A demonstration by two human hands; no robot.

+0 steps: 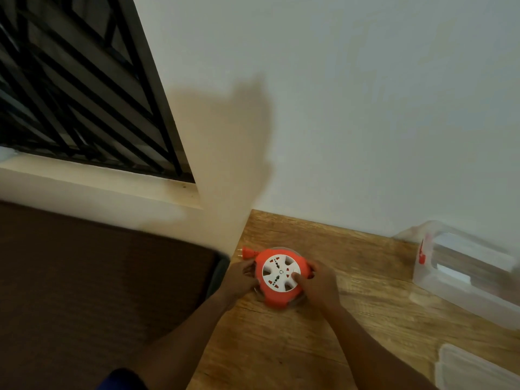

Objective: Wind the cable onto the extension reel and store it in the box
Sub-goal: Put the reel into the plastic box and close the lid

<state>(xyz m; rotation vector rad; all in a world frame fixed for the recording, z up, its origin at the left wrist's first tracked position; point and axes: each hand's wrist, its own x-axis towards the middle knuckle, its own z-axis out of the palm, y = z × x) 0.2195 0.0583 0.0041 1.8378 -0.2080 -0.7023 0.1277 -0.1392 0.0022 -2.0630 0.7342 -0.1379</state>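
Near the tabletop's (281,347) left edge lies the orange extension reel (281,277), its plug (247,253) poking out at ten o'clock. The left hand (239,280) grips its rim at nine o'clock; the right hand (318,285) clasps it at three o'clock. The clear box (467,280) stands well apart at three o'clock, its lid (472,370) at five o'clock.

Wooden table (295,347), visible grain, fills the 5 o'clock region; far edge meets a plain white wall (365,108). Window with dark metal grille (78,85) at 10 o'clock, pale sill (98,181) under it. Dark brown surface (84,291) at 8 o'clock, left of the table. Broad shadow (233,142) on wall at centre.
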